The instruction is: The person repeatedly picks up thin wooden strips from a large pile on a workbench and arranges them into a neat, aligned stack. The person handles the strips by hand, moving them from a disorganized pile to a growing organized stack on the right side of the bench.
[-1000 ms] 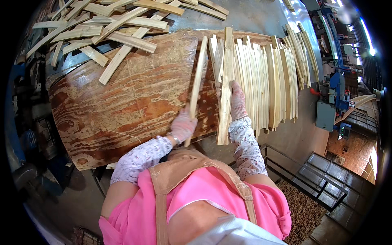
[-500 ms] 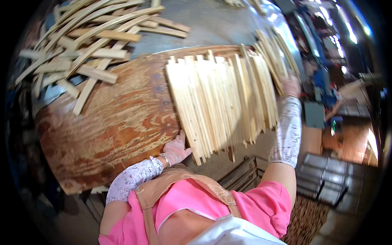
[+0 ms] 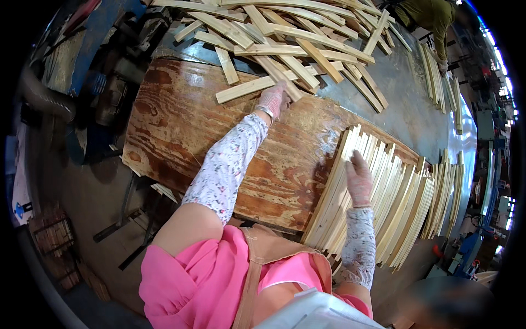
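Observation:
My left hand (image 3: 273, 100), in a pale pink glove, reaches far across the plywood board (image 3: 230, 143). Its fingers close around the near end of a wooden slat (image 3: 272, 69) lying against the loose pile. Over the left part of a tight row of pale slats (image 3: 395, 189), my right hand (image 3: 359, 181) has its gloved fingers stretched out and grips nothing. Whether its palm touches the slats below, I cannot tell. The slats in the row lie side by side, with slightly uneven ends.
A tangled pile of curved slats (image 3: 309, 50) covers the far side of the metal tabletop (image 3: 404, 94). More slats (image 3: 445, 194) lie right of the row. At the far right another person (image 3: 433, 21) stands near a small slat bundle (image 3: 433, 77). A ridged hose (image 3: 50, 98) hangs at left.
My view has swung left. My left hand has gone from the board's near edge to the pile and taken hold of a slat. My right hand has left the right-hand slats for the row.

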